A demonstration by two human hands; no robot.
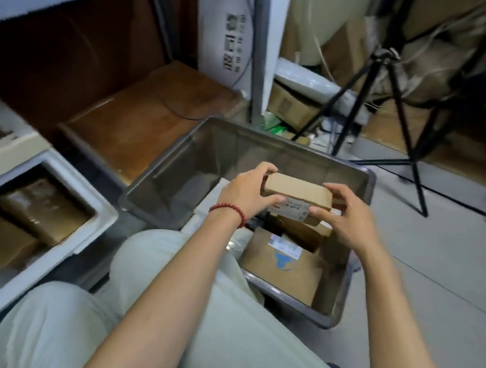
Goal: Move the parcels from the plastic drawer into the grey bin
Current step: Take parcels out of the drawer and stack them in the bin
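Note:
I hold a small brown cardboard parcel (297,191) with a white label over the grey bin (177,162). My left hand (248,191), with a red bead bracelet on the wrist, grips its left end. My right hand (344,215) pinches its right end. Under it, inside the bin, lie several parcels, among them a flat brown box with a blue mark (284,268). The white plastic drawer (89,230) stands pulled out at the left with brown wrapped parcels (35,212) in it.
My knees in pale trousers (170,308) fill the foreground between drawer and bin. A black tripod (396,108) stands on the grey floor at the right. A wooden cabinet (131,118), a metal post (259,55) and stacked cartons lie behind the bin.

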